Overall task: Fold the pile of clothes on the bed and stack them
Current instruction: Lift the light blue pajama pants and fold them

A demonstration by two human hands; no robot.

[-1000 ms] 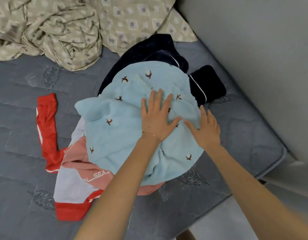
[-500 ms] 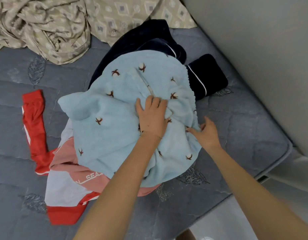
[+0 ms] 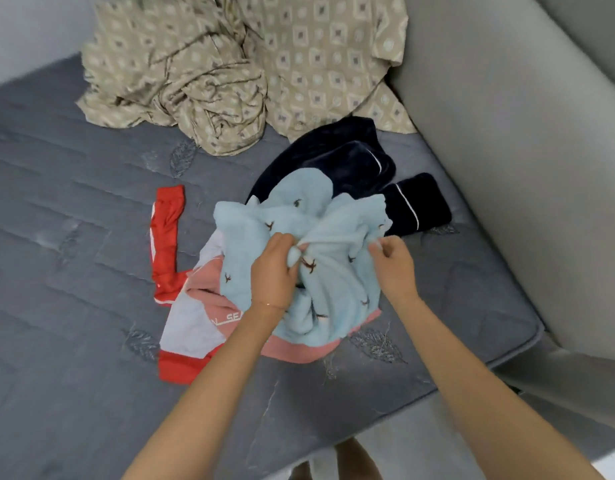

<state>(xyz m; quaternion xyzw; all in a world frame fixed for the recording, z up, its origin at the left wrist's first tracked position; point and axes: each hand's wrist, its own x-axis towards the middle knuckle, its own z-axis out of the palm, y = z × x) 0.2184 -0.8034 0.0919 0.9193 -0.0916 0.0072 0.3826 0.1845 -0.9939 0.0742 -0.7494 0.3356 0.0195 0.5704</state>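
Flat palms had curled into grips: the left hand (image 3: 273,271) clutched a fold of the light-blue fleece garment (image 3: 337,237), the right hand (image 3: 394,263) pinched its right edge. It lay atop the pile (image 3: 209,292) on the grey bed (image 3: 74,271), stretched left-to-right between them.

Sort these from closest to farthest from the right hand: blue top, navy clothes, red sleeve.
1. Blue top: pinched in the right hand itself.
2. Navy clothes: just behind the hand, toward the wall.
3. Red sleeve: far off on the left side.
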